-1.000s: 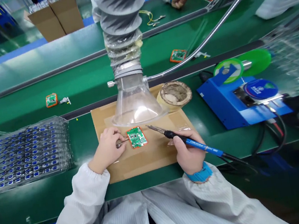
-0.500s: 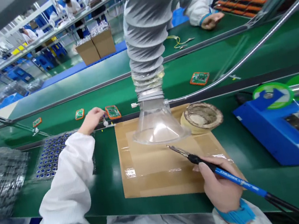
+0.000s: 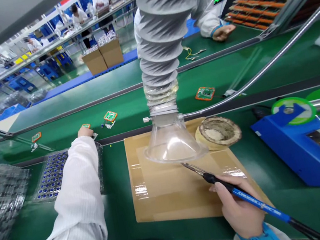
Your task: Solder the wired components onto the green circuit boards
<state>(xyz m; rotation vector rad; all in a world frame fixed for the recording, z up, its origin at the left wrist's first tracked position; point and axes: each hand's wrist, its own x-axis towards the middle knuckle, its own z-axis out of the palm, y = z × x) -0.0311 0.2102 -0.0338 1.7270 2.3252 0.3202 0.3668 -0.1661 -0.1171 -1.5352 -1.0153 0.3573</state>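
Head camera view: my left hand (image 3: 85, 132) is stretched out, away from my body, to the green conveyor belt (image 3: 135, 108), where an orange-edged circuit board (image 3: 86, 125) lies just beyond my knuckles, mostly hidden behind them, so its long axis cannot be made out. My fingertips are out of sight, and I cannot tell whether they grip anything. To the right of that hand, near but apart from it, lies a second circuit board (image 3: 110, 116). My right hand (image 3: 242, 210), well apart from both boards, is wrapped around a soldering iron (image 3: 255, 201); the iron slants up and leftward, its tip over the cardboard mat (image 3: 177, 205), below the clear fume funnel (image 3: 172, 140).
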